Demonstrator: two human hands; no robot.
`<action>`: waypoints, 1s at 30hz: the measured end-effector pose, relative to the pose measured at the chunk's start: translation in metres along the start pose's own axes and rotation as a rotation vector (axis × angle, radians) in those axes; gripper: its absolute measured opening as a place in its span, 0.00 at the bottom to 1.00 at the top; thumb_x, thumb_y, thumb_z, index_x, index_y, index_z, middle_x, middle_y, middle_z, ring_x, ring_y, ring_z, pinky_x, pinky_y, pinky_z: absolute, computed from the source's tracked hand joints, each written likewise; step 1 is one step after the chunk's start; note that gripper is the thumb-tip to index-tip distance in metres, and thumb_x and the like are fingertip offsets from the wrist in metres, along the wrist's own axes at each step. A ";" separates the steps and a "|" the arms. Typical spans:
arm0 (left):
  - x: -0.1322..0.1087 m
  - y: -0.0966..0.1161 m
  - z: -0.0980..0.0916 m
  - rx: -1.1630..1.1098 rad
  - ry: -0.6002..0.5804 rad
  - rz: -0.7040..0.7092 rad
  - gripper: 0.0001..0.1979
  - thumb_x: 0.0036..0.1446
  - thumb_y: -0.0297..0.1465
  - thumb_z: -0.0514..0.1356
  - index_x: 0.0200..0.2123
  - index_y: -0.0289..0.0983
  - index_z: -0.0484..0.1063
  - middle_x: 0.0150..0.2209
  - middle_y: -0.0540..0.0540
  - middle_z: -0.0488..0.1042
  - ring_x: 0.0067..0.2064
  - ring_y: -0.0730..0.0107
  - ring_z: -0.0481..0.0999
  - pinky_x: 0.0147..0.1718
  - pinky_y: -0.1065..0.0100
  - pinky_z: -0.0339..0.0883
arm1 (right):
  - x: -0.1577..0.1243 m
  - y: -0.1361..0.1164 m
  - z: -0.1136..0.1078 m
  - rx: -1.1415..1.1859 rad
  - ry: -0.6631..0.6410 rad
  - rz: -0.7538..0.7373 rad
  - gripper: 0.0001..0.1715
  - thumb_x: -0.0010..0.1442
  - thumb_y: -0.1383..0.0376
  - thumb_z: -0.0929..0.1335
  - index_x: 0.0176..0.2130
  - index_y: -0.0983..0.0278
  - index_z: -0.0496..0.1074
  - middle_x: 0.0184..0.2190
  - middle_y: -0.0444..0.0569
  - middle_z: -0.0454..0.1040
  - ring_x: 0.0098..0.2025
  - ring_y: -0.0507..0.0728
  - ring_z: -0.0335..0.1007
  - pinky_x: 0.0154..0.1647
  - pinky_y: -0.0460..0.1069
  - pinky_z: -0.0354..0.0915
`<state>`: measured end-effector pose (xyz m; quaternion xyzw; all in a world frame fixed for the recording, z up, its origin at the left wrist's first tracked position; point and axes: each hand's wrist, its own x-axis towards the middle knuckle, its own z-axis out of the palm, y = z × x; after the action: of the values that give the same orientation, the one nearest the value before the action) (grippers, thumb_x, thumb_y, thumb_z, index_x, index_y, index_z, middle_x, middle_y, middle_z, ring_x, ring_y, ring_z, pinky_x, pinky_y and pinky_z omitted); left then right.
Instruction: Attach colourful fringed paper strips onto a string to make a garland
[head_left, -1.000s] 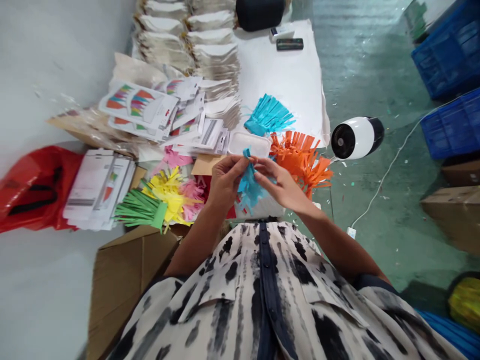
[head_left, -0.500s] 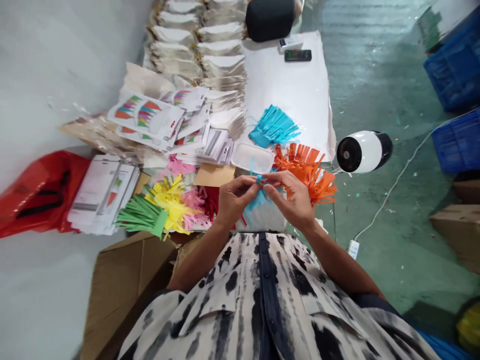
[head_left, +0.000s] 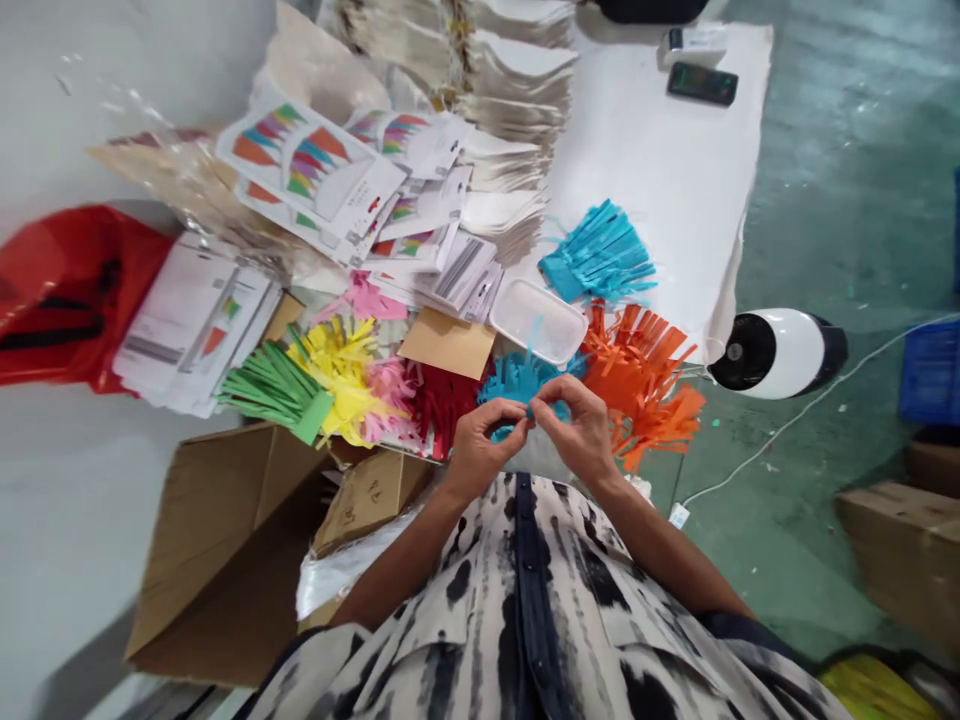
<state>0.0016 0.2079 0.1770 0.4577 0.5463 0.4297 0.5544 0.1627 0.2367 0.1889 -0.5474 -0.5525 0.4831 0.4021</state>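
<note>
Just in front of my shirt, both hands meet with thumbs and forefingers pinched together. My left hand (head_left: 484, 440) and my right hand (head_left: 581, 425) are closed on a small bit of blue paper fringe, mostly covered by the fingertips. Directly behind them lies more blue paper fringe (head_left: 514, 378). Orange paper fringe (head_left: 637, 365) is to the right of my right hand, while dark red fringe (head_left: 444, 398) lies left of my left hand. A shallow clear plastic tray (head_left: 517, 312) sits beyond the hands, beside a separate blue fringe bundle (head_left: 600, 255).
Green (head_left: 270, 385), yellow (head_left: 341, 380) and pink fringe (head_left: 390, 395) lie to the left. Printed cards (head_left: 300, 170) are piled behind them. A cardboard box (head_left: 225, 530) stands open at lower left. A white-and-black device (head_left: 780, 352) is on the right. A phone (head_left: 702, 84) lies farther back.
The view has shifted closer and tilted. My hands remain pinched together, and less blue shows at their fingertips. The blue fringe behind them is more plainly visible.
</note>
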 end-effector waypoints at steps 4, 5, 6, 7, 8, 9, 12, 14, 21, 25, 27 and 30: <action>0.004 -0.012 -0.009 -0.024 0.117 -0.185 0.10 0.61 0.39 0.67 0.33 0.38 0.79 0.35 0.48 0.82 0.38 0.67 0.80 0.41 0.68 0.73 | 0.048 0.035 0.011 -0.051 -0.146 0.029 0.12 0.68 0.56 0.70 0.38 0.60 0.79 0.35 0.46 0.80 0.37 0.56 0.75 0.42 0.51 0.69; 0.005 -0.015 -0.012 -0.006 0.117 -0.220 0.10 0.61 0.39 0.67 0.33 0.38 0.79 0.35 0.48 0.82 0.38 0.67 0.81 0.41 0.69 0.73 | 0.065 0.047 0.014 -0.132 -0.146 0.023 0.12 0.68 0.56 0.70 0.42 0.60 0.80 0.39 0.48 0.81 0.39 0.56 0.76 0.44 0.51 0.69; 0.005 -0.017 -0.016 0.018 0.110 -0.242 0.10 0.61 0.39 0.66 0.33 0.38 0.78 0.35 0.48 0.82 0.38 0.67 0.81 0.41 0.69 0.72 | 0.082 0.059 0.016 -0.263 -0.129 0.016 0.13 0.68 0.57 0.69 0.45 0.61 0.81 0.41 0.49 0.81 0.41 0.57 0.76 0.45 0.51 0.68; 0.005 -0.020 -0.020 0.046 0.104 -0.252 0.10 0.62 0.38 0.66 0.33 0.38 0.78 0.34 0.48 0.81 0.38 0.67 0.80 0.41 0.69 0.72 | 0.100 0.070 0.019 -0.419 -0.115 0.030 0.15 0.69 0.59 0.68 0.48 0.62 0.81 0.43 0.51 0.81 0.41 0.58 0.76 0.47 0.52 0.67; 0.005 -0.022 -0.023 0.073 0.099 -0.251 0.10 0.62 0.38 0.65 0.33 0.38 0.78 0.34 0.48 0.81 0.37 0.67 0.80 0.40 0.69 0.71 | 0.116 0.081 0.023 -0.569 -0.121 0.041 0.16 0.70 0.61 0.66 0.50 0.62 0.81 0.45 0.53 0.81 0.43 0.59 0.76 0.48 0.53 0.67; 0.005 -0.023 -0.026 0.098 0.100 -0.245 0.10 0.63 0.37 0.64 0.33 0.38 0.77 0.33 0.49 0.80 0.36 0.68 0.79 0.39 0.69 0.71 | 0.130 0.091 0.026 -0.702 -0.135 0.045 0.17 0.71 0.62 0.65 0.52 0.62 0.81 0.48 0.55 0.81 0.46 0.61 0.76 0.48 0.54 0.66; 0.006 -0.028 -0.032 0.136 0.136 -0.229 0.12 0.66 0.38 0.62 0.31 0.38 0.76 0.32 0.49 0.79 0.36 0.68 0.78 0.40 0.69 0.70 | 0.158 0.111 0.039 -0.969 -0.221 0.024 0.18 0.71 0.64 0.65 0.53 0.62 0.80 0.50 0.59 0.80 0.51 0.65 0.73 0.50 0.56 0.64; 0.008 -0.029 -0.033 0.130 0.166 -0.233 0.13 0.66 0.39 0.62 0.31 0.39 0.76 0.32 0.49 0.80 0.37 0.67 0.79 0.41 0.68 0.71 | 0.165 0.117 0.046 -1.060 -0.274 0.004 0.17 0.71 0.65 0.64 0.51 0.63 0.80 0.49 0.60 0.80 0.50 0.65 0.72 0.50 0.57 0.62; 0.014 -0.025 -0.034 0.108 0.167 -0.232 0.12 0.64 0.41 0.67 0.34 0.40 0.76 0.35 0.50 0.80 0.37 0.69 0.78 0.41 0.69 0.70 | 0.162 0.123 0.046 -1.040 -0.235 0.015 0.18 0.73 0.66 0.61 0.47 0.66 0.79 0.46 0.61 0.79 0.47 0.64 0.72 0.51 0.56 0.61; 0.014 -0.018 -0.035 0.170 0.175 -0.214 0.12 0.64 0.42 0.66 0.36 0.40 0.76 0.33 0.51 0.79 0.35 0.70 0.77 0.40 0.70 0.69 | 0.156 0.117 0.035 -0.697 -0.078 -0.022 0.17 0.72 0.63 0.63 0.50 0.64 0.79 0.47 0.58 0.79 0.45 0.61 0.75 0.49 0.54 0.66; 0.014 -0.015 -0.035 0.209 0.186 -0.193 0.11 0.64 0.41 0.67 0.37 0.40 0.76 0.33 0.51 0.78 0.35 0.70 0.77 0.40 0.70 0.69 | 0.149 0.109 0.029 -0.449 0.010 -0.025 0.15 0.71 0.59 0.65 0.45 0.63 0.79 0.42 0.53 0.79 0.40 0.57 0.76 0.46 0.52 0.69; 0.013 -0.012 -0.034 0.193 0.196 -0.167 0.11 0.62 0.40 0.68 0.38 0.39 0.75 0.35 0.51 0.78 0.37 0.71 0.77 0.41 0.70 0.69 | 0.127 0.087 0.022 -0.067 0.071 0.052 0.17 0.66 0.51 0.71 0.38 0.62 0.76 0.30 0.45 0.77 0.31 0.54 0.76 0.37 0.50 0.70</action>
<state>-0.0320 0.2191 0.1631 0.4177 0.6728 0.3703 0.4856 0.1503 0.3547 0.0892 -0.5915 -0.5393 0.4549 0.3903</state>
